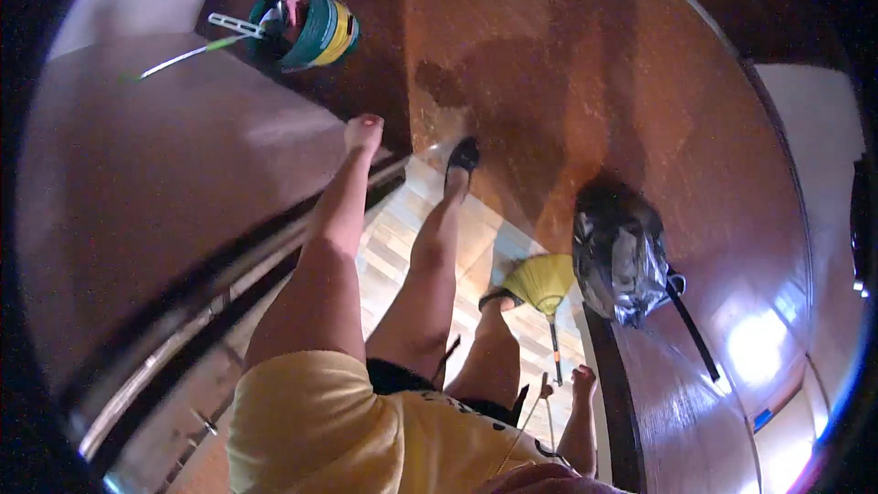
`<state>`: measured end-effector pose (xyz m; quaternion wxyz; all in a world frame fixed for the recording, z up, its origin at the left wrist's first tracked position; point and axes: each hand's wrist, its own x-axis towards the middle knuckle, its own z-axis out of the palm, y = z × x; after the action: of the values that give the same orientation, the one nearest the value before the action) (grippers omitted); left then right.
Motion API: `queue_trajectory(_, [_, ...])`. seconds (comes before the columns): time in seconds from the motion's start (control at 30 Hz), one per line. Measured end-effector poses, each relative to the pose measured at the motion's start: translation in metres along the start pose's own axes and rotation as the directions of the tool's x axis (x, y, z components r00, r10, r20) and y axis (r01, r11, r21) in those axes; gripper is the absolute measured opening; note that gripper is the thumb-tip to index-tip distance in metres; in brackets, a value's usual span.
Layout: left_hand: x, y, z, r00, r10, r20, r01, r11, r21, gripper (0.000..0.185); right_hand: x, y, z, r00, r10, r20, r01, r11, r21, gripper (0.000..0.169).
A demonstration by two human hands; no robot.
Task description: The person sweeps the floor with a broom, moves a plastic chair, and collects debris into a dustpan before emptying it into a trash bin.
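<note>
My left hand (365, 132) is stretched forward beside the pale wall, curled like a fist, with nothing visible in it. Low on the right, my right hand (584, 379) has bent fingers; whether they grip anything is unclear. Just left of it ends the dark handle of a yellow fan-shaped broom (542, 281), whose head is by my rear foot. Beyond the broom, a black plastic bag (617, 254) stands on the brown floor. Farther ahead on the left is a green bucket (306, 31) with a yellow band, holding a pink cloth (295, 3) and other items.
A thin white-and-green handle (182, 63) sticks out of the bucket. From beside the bag runs a black stick (693, 329). Under me, light wood-patterned flooring (391, 254) meets the brown floor (514, 116) at a threshold. A doorway edge (274, 240) runs along my left.
</note>
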<state>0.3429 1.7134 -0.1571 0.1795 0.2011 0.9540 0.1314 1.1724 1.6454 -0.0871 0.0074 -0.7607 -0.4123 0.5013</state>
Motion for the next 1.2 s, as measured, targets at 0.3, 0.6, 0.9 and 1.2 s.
queue_trajectory(0.3, [0.278,-0.047,-0.058,0.84,0.292,-0.458,-0.134,0.929,0.346,0.057,0.007,-0.248,0.21,0.825,0.278,0.491,-0.268,0.959,-0.094,0.034])
queue_trajectory(0.6, [0.345,-0.102,-0.049,0.982,-0.008,-0.189,0.135,0.735,0.665,0.037,0.012,-0.283,0.198,0.853,0.422,0.308,-0.356,0.901,-0.247,0.027])
queue_trajectory(0.9, [0.238,-0.037,-0.046,0.893,0.398,-0.209,-0.163,0.72,0.675,0.025,-0.043,-0.151,0.147,0.851,0.474,0.224,-0.426,0.875,-0.231,0.02])
queue_trajectory(1.2, [0.038,0.049,0.003,0.863,0.47,0.183,-0.485,0.675,0.555,0.021,-0.048,-0.096,0.184,0.931,0.07,0.357,0.073,0.926,-0.371,0.02])
